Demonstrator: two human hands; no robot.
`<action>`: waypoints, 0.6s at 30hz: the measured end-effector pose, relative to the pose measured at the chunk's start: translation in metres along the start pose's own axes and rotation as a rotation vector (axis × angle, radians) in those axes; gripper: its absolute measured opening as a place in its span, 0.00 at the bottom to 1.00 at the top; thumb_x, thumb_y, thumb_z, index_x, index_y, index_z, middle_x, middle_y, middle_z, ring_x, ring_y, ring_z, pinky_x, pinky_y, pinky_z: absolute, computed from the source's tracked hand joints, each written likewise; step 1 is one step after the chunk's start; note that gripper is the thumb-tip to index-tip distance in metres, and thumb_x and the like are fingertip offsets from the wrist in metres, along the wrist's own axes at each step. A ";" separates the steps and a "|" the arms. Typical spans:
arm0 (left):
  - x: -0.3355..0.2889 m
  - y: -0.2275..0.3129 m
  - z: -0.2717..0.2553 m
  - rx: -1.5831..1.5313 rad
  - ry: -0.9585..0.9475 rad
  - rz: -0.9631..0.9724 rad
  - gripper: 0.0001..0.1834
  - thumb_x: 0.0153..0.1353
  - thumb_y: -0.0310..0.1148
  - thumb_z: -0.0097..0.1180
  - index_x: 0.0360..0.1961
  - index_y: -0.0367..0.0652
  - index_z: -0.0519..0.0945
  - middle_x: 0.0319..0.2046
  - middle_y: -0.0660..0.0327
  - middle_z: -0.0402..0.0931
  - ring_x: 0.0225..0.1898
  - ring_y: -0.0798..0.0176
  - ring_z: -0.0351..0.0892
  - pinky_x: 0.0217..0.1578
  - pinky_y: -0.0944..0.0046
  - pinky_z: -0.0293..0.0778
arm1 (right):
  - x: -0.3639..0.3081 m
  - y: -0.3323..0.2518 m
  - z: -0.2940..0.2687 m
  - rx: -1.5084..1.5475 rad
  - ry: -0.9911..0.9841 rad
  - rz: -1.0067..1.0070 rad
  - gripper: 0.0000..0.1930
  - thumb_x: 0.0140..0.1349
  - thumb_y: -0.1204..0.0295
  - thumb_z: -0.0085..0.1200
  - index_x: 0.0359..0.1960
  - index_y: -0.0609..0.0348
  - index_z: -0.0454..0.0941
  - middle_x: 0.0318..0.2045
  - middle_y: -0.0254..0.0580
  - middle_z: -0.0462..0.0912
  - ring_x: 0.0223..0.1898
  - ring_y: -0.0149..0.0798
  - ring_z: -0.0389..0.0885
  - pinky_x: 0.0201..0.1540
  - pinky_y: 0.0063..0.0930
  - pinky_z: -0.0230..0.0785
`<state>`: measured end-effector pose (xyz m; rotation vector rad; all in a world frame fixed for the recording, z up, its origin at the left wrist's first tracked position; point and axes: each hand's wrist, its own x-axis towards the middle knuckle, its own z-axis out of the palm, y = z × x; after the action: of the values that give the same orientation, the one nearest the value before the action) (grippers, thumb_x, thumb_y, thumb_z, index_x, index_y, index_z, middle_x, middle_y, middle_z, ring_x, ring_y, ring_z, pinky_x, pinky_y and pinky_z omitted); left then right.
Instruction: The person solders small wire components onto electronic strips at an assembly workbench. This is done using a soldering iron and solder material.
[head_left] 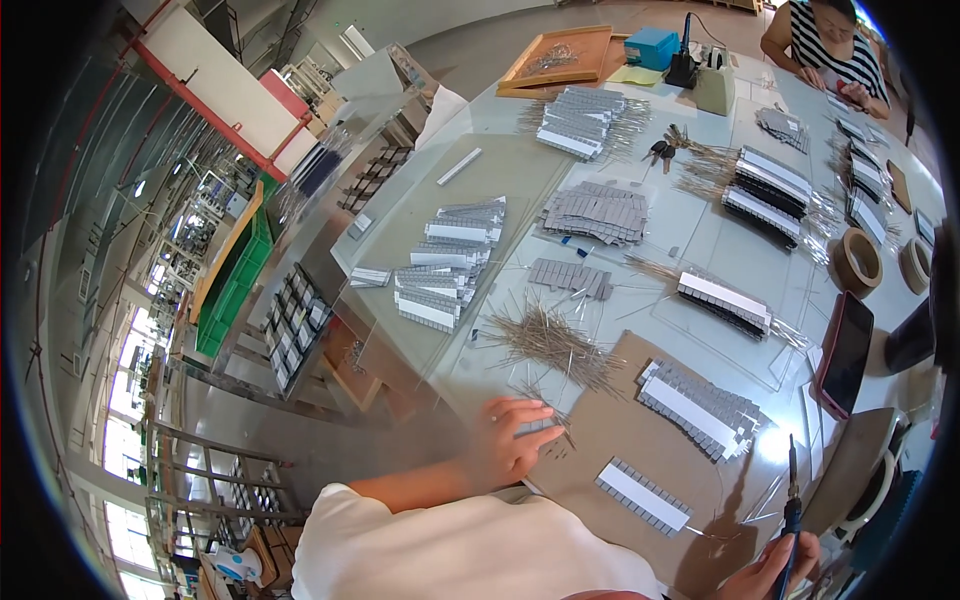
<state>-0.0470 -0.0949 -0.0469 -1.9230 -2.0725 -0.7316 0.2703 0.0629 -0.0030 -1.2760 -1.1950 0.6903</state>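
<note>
My right hand (pixel 770 568) is closed around a soldering iron (pixel 792 510), its tip pointing up and away from me. Over the near table edge, my left hand (pixel 518 436) has its fingers stretched and apart, resting by a small grey piece (pixel 538 426) and some thin wires. Whether its fingertips press on them is hard to see. Between my hands, a single strip of grey segments with a white band (pixel 643 495) lies on a brown board (pixel 590 440). Behind it sits a stack of similar strips (pixel 697 408). A pile of loose metal wires (pixel 548 340) lies beyond my left hand.
More strip stacks (pixel 450 260) and grey segmented pieces (pixel 597 212) cover the table. At right are a phone (pixel 845 355), tape rolls (pixel 857 262) and a dark cup (pixel 908 338). A wooden tray (pixel 556 57) stands far back. Another person (pixel 835 50) works at the far right.
</note>
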 end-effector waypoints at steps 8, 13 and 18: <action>-0.013 0.000 0.003 0.039 0.051 -0.041 0.20 0.54 0.30 0.53 0.50 0.45 0.80 0.50 0.64 0.77 0.54 0.61 0.75 0.56 0.51 0.64 | 0.000 0.035 -0.003 0.170 0.044 -0.027 0.06 0.65 0.72 0.57 0.40 0.60 0.76 0.26 0.32 0.72 0.26 0.26 0.67 0.27 0.19 0.57; -0.018 0.006 0.003 -0.022 0.038 -0.080 0.23 0.53 0.30 0.57 0.53 0.46 0.78 0.51 0.63 0.75 0.55 0.59 0.73 0.58 0.48 0.60 | 0.001 0.053 -0.024 0.054 0.065 -0.070 0.06 0.69 0.70 0.54 0.43 0.58 0.75 0.30 0.26 0.71 0.30 0.20 0.63 0.31 0.15 0.53; -0.014 -0.007 0.008 -0.229 0.081 -0.129 0.25 0.50 0.28 0.62 0.53 0.48 0.79 0.52 0.60 0.74 0.56 0.55 0.72 0.57 0.50 0.60 | -0.024 0.025 -0.018 0.043 0.144 -0.170 0.07 0.66 0.70 0.56 0.41 0.59 0.76 0.28 0.28 0.71 0.28 0.21 0.64 0.29 0.16 0.53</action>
<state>-0.0509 -0.1038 -0.0618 -1.8468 -2.1600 -1.1001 0.2854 0.0402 -0.0316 -1.1536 -1.1490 0.4896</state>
